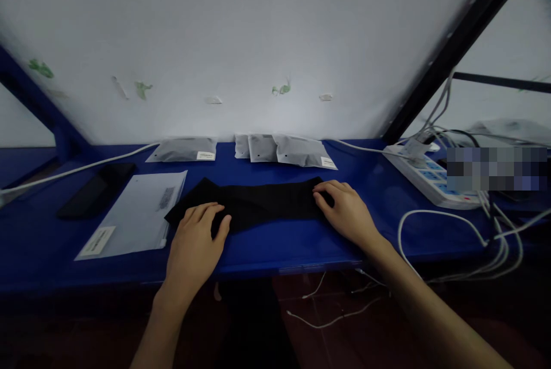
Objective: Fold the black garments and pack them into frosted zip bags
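A long piece of black cloth (267, 202), possibly a garment, lies spread across the blue table. Over its left part rests my left hand (196, 237), fingers extended and the thumb held apart, touching the fabric. My right hand (346, 208) pinches the cloth's right end between thumb and fingers. Just left of my left hand lies a flat frosted zip bag (133, 214) with a white label at its lower left corner. The underside of the cloth is hidden.
Along the wall lie a filled frosted bag (183, 150) and several overlapping ones (297, 151). A dark phone-like slab (97, 191) sits at the left. A white power strip (434, 177) with tangled cables (508, 243) occupies the right. The blue table's front edge (275, 268) is near me.
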The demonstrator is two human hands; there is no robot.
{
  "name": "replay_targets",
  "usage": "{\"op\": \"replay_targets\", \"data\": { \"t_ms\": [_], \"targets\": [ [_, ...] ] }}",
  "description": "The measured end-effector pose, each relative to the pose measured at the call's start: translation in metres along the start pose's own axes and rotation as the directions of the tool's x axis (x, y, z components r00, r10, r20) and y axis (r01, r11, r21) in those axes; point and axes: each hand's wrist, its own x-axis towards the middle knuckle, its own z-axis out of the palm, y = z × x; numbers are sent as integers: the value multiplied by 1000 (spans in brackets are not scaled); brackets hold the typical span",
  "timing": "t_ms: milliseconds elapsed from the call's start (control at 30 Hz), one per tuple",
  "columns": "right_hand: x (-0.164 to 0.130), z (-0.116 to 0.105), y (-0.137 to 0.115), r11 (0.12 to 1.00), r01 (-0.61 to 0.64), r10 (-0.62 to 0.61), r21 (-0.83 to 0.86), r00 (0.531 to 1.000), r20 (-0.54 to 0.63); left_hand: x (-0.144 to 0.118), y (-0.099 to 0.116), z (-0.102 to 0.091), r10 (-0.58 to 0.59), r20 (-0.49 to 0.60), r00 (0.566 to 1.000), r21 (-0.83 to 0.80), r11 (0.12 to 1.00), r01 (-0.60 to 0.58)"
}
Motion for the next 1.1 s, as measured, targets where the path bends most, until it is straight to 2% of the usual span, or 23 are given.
{"op": "replay_targets", "data": {
  "t_ms": [133, 200, 300, 367, 433, 500, 567, 633, 733, 833, 933, 1000, 1033, 1100],
  "targets": [
    [-1, -1, -1, 1000, 6, -6, 9, 1000, -7, 1, -2, 0, 10, -2, 1000, 8, 1000, -10],
    [-1, -4, -4, 999, 18, -16, 34, 998, -58, 1, -2, 0, 20, -20, 1000, 13, 1000, -20],
    [2, -12, -6, 994, -3, 30, 110, 969, -245, -2, 5, 0, 111, -143, 984, 41, 994, -106],
    [8, -14, -3, 987, -47, 92, 154, 949, -302, -7, 15, 1, 208, -236, 949, 64, 978, -198],
    [17, -12, 4, 985, -103, 135, 139, 959, -250, -12, 30, 5, 306, -258, 916, 70, 952, -298],
    [27, -7, 12, 989, -133, 140, 64, 981, -134, -17, 46, 11, 387, -207, 898, 68, 922, -382],
    [34, -3, 20, 994, -105, 105, -25, 994, 4, -20, 60, 18, 411, -133, 902, 70, 912, -405],
    [37, 1, 25, 995, -56, 64, -81, 994, 89, -22, 68, 25, 388, -58, 920, 72, 921, -383],
    [33, 1, 29, 994, -39, 48, -103, 995, 85, -24, 69, 30, 353, 7, 936, 61, 934, -353],
    [27, -7, 26, 993, -81, 88, -83, 992, 93, -26, 65, 31, 349, 8, 937, 37, 936, -349],
    [23, -25, 19, 980, -198, 196, 9, 973, 123, -27, 63, 31, 358, -6, 934, 27, 933, -358],
    [21, -40, 11, 941, -286, 257, 180, 952, 165, -27, 63, 31, 365, -18, 931, 23, 931, -364],
    [20, -48, 7, 897, -324, 275, 299, 941, 195, -28, 64, 32, 368, -22, 930, 17, 930, -367],
    [18, -62, -4, 757, -387, 299, 527, 922, 247, -28, 64, 32, 377, -30, 926, -5, 926, -377]
  ]
}}
